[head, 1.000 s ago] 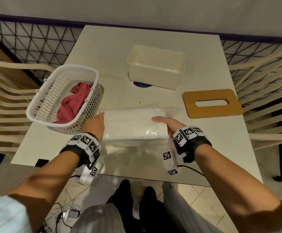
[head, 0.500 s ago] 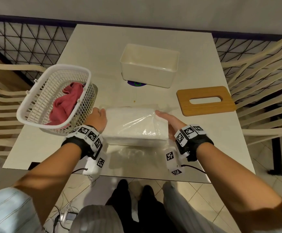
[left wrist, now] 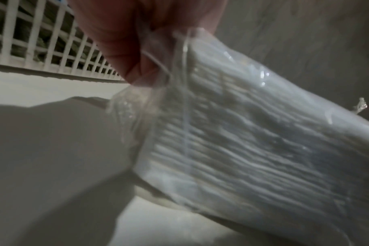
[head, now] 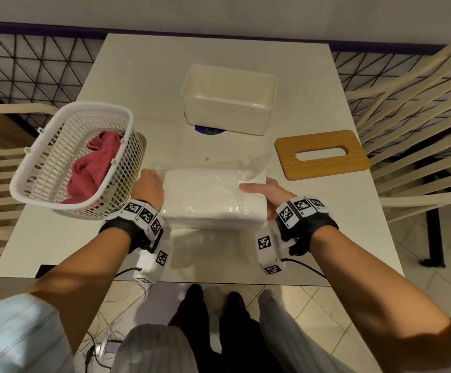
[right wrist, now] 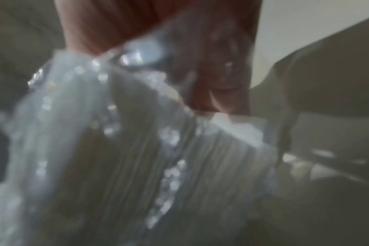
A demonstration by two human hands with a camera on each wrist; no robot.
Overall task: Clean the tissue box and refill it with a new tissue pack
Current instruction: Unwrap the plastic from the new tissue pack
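The soft white tissue pack in clear plastic wrap (head: 213, 196) had come up off the table, left hand (head: 149, 188) and right hand (head: 268, 196) gripping its ends, the open white plastic tissue box (head: 228, 99) just beyond the grip, ready for filling.

both your forearms reach forward side by side, each wrist strapped with a black band carrying white marker blocks. your left hand (head: 149, 188) curls its fingers (left wrist: 135, 66) round one end of the clear-wrapped white tissue pack (head: 213, 197), while your right hand (head: 266, 195) grips the opposite end, thumb lying on top.
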